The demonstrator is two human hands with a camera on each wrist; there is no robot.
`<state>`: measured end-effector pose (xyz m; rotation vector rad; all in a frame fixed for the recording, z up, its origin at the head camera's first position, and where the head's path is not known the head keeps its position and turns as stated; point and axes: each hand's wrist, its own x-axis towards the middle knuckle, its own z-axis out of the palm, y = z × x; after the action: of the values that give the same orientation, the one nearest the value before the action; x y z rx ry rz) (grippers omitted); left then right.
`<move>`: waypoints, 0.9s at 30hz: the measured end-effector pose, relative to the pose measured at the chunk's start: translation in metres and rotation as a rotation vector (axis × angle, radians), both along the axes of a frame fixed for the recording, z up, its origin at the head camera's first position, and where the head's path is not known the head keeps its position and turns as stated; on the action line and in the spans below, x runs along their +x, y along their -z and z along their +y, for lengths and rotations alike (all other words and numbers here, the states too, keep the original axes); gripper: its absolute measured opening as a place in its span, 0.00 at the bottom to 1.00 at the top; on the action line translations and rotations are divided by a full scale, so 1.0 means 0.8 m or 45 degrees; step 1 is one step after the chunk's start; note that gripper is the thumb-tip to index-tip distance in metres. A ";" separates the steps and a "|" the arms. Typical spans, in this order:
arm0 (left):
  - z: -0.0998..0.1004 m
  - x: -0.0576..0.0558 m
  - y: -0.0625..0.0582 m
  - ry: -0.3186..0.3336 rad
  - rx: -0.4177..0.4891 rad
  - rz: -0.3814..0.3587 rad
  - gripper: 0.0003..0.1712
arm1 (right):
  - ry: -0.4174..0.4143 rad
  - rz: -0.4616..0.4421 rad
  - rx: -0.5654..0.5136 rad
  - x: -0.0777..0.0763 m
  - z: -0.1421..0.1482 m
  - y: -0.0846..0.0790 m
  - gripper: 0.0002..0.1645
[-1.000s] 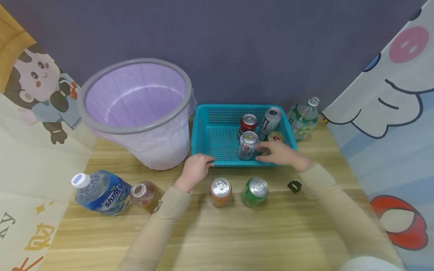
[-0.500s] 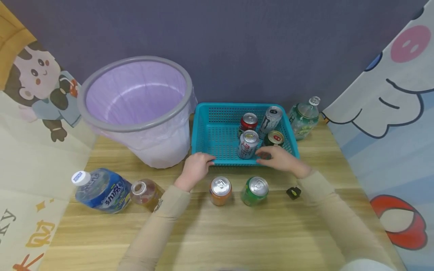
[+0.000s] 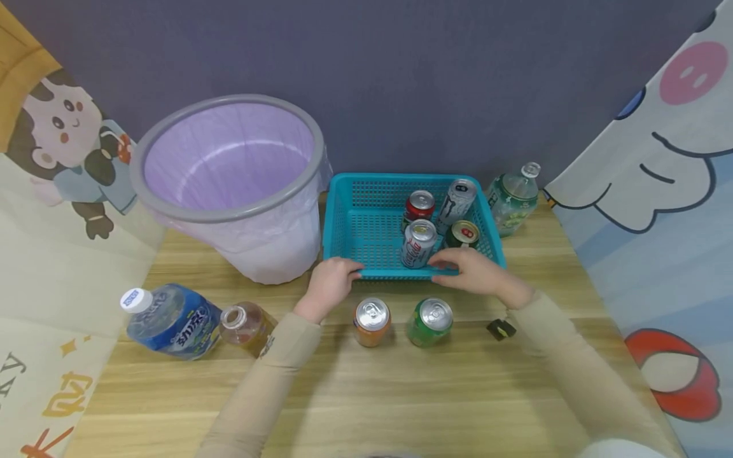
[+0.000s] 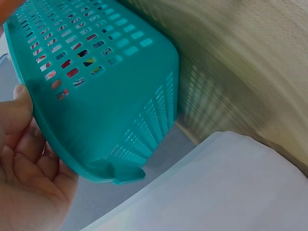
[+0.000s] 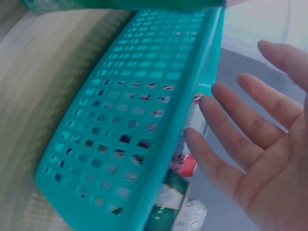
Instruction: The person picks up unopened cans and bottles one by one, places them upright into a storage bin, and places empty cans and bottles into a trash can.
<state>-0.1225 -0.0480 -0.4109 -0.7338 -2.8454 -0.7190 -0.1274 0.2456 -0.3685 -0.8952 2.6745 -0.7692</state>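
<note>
From wrist view alone, right hand's palm (image 5: 269,168)

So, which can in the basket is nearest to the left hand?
The silver can with red lettering; the red one stands behind it, the other two farther right.

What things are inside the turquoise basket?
Four cans: a silver Coca-Cola can, a red can, a tall silver Monster can and a gold-topped can. In the head view, the right hand covers the last one's lower part.
</note>
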 end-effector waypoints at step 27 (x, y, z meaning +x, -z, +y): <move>0.001 0.001 -0.001 -0.010 -0.012 -0.003 0.09 | -0.284 0.101 0.183 0.049 -0.021 -0.008 0.33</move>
<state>-0.1214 -0.0475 -0.4098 -0.7234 -2.8543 -0.7067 -0.0882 0.2289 -0.3625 -1.1818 2.5963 -0.4953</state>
